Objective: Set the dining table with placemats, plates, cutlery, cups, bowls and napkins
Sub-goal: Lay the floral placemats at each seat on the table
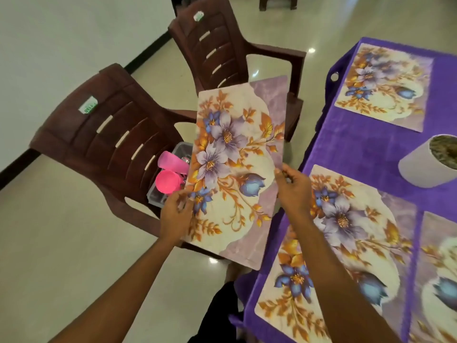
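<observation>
Pinches a placemat by its long edges, left hand on one and right hand on the other, holding it spread in the air over the chair beside the table, likely to lay it unfolded on a bare spot near the laid mats.

glossy plastic chair, velvety cloth (purple) on table, shiny tiled floor.
</observation>
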Tool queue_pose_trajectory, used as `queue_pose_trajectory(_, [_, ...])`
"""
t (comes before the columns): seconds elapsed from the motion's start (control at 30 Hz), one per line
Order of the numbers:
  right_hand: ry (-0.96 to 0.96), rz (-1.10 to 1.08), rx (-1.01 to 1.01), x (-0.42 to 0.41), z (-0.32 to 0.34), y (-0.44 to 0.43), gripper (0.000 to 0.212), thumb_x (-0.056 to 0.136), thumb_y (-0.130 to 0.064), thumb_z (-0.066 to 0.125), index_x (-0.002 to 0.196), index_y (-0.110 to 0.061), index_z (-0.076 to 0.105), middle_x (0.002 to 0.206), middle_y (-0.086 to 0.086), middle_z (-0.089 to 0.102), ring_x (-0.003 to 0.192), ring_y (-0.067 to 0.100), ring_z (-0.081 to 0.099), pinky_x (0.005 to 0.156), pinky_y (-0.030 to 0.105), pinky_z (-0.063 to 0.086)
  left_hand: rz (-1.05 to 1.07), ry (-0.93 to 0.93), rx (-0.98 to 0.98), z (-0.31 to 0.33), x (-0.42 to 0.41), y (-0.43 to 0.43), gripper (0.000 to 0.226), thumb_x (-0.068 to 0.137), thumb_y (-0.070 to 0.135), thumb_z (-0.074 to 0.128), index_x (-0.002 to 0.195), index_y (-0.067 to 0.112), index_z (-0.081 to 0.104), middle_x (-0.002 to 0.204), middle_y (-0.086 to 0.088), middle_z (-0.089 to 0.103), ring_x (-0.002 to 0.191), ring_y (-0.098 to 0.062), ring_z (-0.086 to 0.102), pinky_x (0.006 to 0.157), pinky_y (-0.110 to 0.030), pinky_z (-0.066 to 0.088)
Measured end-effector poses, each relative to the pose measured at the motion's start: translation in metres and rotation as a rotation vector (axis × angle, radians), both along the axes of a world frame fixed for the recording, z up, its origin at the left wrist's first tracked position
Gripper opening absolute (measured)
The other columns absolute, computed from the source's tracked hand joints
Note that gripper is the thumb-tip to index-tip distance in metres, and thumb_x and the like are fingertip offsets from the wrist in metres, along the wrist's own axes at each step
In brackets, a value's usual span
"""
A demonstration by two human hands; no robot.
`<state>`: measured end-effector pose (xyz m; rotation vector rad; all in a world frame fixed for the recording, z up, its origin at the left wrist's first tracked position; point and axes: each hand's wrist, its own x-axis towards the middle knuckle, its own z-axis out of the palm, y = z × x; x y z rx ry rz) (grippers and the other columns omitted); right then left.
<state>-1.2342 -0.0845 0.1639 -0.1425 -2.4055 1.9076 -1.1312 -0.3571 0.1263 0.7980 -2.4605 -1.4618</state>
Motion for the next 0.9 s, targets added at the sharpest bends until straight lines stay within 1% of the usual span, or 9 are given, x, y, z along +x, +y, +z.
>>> queue_pose_trajectory(0.13, [-0.042,-0.059,-0.025,0.034,0.014,0.053,0.016,0.097,-0.01,0.064,0.111,-0.011,0.072,0.101,-0.001,0.071,0.084,-0.015,0.06,0.083,0.021,0.05,-0.061,0.016,0.193,0.024,0.011,0.018,0.01,0.095,0.028,0.065,0.104,0.029,0.064,0.103,0.007,0.068,0.096,-0.011,0.064,0.082,-0.025,0.049])
queue_pose_trajectory(0.27, [-0.105,-0.135,-0.024,0.082,0.02,0.095,0.03,0.097,-0.012,0.064,0.125,-0.001,0.067,0.115,0.004,0.07,0.103,0.01,0.062,0.082,0.011,0.05,-0.181,-0.117,0.463,0.033,0.031,0.05,0.009,0.099,0.012,0.058,0.102,0.01,0.066,0.09,-0.001,0.07,0.08,-0.012,0.064,0.071,-0.021,0.051])
queue_pose_trajectory(0.37, [-0.153,-0.205,-0.049,0.12,0.023,0.12,0.031,0.097,-0.014,0.065,0.127,-0.005,0.066,0.112,0.0,0.069,0.098,0.009,0.063,0.081,0.014,0.049,-0.232,-0.132,0.546,0.027,0.052,0.069,0.013,0.099,0.01,0.056,0.11,0.007,0.063,0.095,-0.01,0.069,0.082,-0.019,0.065,0.071,-0.028,0.054])
queue_pose_trajectory(0.5, [-0.207,-0.256,-0.027,0.178,0.026,0.156,0.016,0.098,-0.014,0.062,0.111,-0.016,0.072,0.096,-0.004,0.073,0.081,-0.003,0.064,0.075,0.018,0.05,-0.291,-0.128,0.63,0.033,0.082,0.1,0.01,0.099,0.01,0.058,0.104,0.016,0.064,0.092,-0.009,0.071,0.075,-0.018,0.068,0.067,-0.028,0.056])
queue_pose_trajectory(0.63, [-0.273,-0.359,-0.094,0.235,0.026,0.191,0.025,0.096,-0.024,0.066,0.119,-0.015,0.071,0.11,0.003,0.073,0.093,0.008,0.065,0.079,0.021,0.051,-0.364,-0.123,0.692,0.037,0.106,0.136,0.013,0.098,0.004,0.056,0.108,0.008,0.063,0.092,-0.005,0.074,0.078,-0.018,0.07,0.07,-0.029,0.058])
queue_pose_trajectory(0.7, [-0.296,-0.4,-0.105,0.263,0.026,0.21,0.041,0.09,-0.036,0.07,0.122,-0.01,0.069,0.116,0.01,0.072,0.098,0.018,0.067,0.082,0.033,0.054,-0.416,-0.138,0.702,0.039,0.115,0.159,0.017,0.098,0.002,0.055,0.114,0.003,0.061,0.096,-0.01,0.072,0.076,-0.017,0.07,0.069,-0.028,0.058])
queue_pose_trajectory(0.73, [-0.303,-0.407,-0.115,0.276,0.027,0.221,0.043,0.09,-0.035,0.07,0.125,-0.01,0.067,0.118,0.011,0.071,0.101,0.022,0.067,0.084,0.036,0.054,-0.434,-0.146,0.711,0.04,0.119,0.172,0.017,0.098,0.002,0.055,0.114,0.003,0.06,0.096,-0.011,0.071,0.074,-0.017,0.07,0.067,-0.027,0.058])
queue_pose_trajectory(0.83, [-0.303,-0.438,-0.145,0.306,0.03,0.256,0.035,0.097,-0.016,0.064,0.132,-0.01,0.061,0.122,0.007,0.069,0.101,0.009,0.067,0.083,0.022,0.054,-0.481,-0.159,0.736,0.048,0.126,0.215,0.014,0.097,0.003,0.057,0.107,0.011,0.064,0.093,-0.009,0.072,0.072,-0.015,0.07,0.064,-0.026,0.057])
queue_pose_trajectory(0.9, [-0.319,-0.456,-0.125,0.319,0.029,0.283,0.047,0.096,-0.019,0.065,0.141,-0.012,0.053,0.132,0.004,0.064,0.113,0.013,0.064,0.093,0.028,0.054,-0.514,-0.151,0.707,0.054,0.127,0.249,0.014,0.097,0.003,0.058,0.106,0.012,0.064,0.088,-0.005,0.071,0.07,-0.011,0.068,0.062,-0.023,0.055])
